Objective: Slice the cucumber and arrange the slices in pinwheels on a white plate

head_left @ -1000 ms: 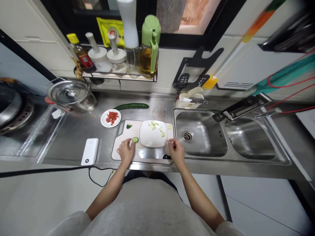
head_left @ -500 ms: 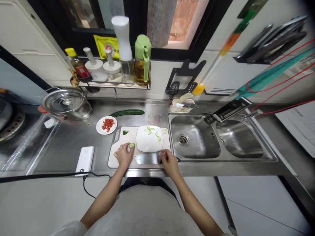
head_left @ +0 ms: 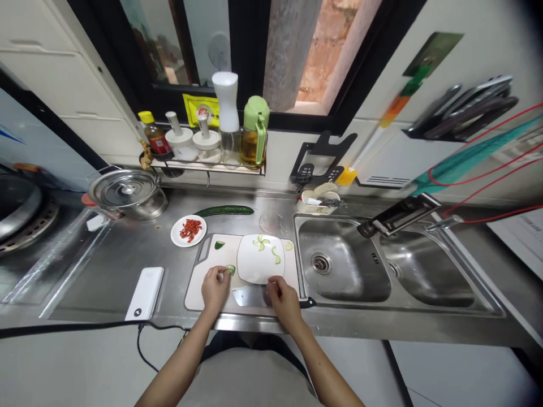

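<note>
On the pale cutting board [head_left: 199, 288], my left hand [head_left: 215, 287] pinches a cucumber slice [head_left: 229, 269] beside the white plate [head_left: 254, 270]. Several cucumber slices lie on that plate. My right hand [head_left: 283, 297] is over the knife near the plate's lower right edge, fingers curled together; whether something small is between them is too small to tell. The knife's blade [head_left: 246, 295] lies flat along the board's near edge, its black handle [head_left: 308, 303] showing right of my right hand. A cucumber end piece [head_left: 219, 245] rests at the board's upper left.
Behind the board are a plate of chopped red pieces [head_left: 175, 233] and a whole cucumber [head_left: 227, 210]. A white power bank [head_left: 145, 291] lies left, a lidded pot [head_left: 148, 202] back left. The double sink [head_left: 339, 282] is right. Bottles stand on a rack [head_left: 212, 165].
The view has tilted, so the counter appears lower. My right hand has moved slightly left, towards the plate's near edge. My left hand stays at the cucumber slice.
</note>
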{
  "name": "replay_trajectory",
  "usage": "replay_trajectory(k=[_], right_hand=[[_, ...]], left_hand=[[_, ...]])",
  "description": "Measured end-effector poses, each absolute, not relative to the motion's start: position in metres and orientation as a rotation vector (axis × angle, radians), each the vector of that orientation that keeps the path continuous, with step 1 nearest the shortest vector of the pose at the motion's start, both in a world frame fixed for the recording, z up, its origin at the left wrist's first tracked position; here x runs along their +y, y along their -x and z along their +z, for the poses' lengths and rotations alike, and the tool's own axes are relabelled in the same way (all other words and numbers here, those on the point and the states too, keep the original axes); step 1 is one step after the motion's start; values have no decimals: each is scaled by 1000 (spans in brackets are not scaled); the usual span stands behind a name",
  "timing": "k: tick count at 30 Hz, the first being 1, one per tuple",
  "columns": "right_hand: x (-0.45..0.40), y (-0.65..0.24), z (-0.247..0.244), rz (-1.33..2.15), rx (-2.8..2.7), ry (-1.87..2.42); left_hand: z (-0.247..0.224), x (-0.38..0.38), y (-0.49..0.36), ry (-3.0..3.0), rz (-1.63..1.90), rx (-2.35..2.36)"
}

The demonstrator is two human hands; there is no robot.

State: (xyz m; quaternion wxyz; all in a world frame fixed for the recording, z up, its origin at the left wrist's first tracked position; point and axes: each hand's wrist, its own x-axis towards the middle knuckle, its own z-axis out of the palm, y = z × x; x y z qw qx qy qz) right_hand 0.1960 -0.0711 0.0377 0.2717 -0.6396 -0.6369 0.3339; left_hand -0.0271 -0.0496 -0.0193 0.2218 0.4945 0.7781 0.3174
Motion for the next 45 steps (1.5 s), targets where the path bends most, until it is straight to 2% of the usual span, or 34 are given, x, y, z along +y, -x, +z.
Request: replay_trajectory(k=[5, 9, 13, 17, 24, 31, 45], right_hand=[[-62, -180, 45, 949, -1740, 1660], [-53, -167, 49, 1015, -1707, 1548], [-45, -158, 56, 1238, -1576, 1435], [-40, -159, 64, 1298, -1445, 1423], [-35, -167, 74, 1322, -1384, 1381], [-30, -172, 78, 1311, -1393, 1335], [-25, -185, 74, 1445, -1263, 1338]], left_hand=[[-3, -53, 25, -1174, 1033, 1960], [24, -53, 13, -950, 1143, 1585], [54, -49, -5, -769, 1154, 1341], [70, -45, -15, -691, 1121, 1270], [75, -45, -17, -565, 1035, 1252], [71, -43, -13, -128, 682, 1014], [80, -39, -19, -202, 877, 954]])
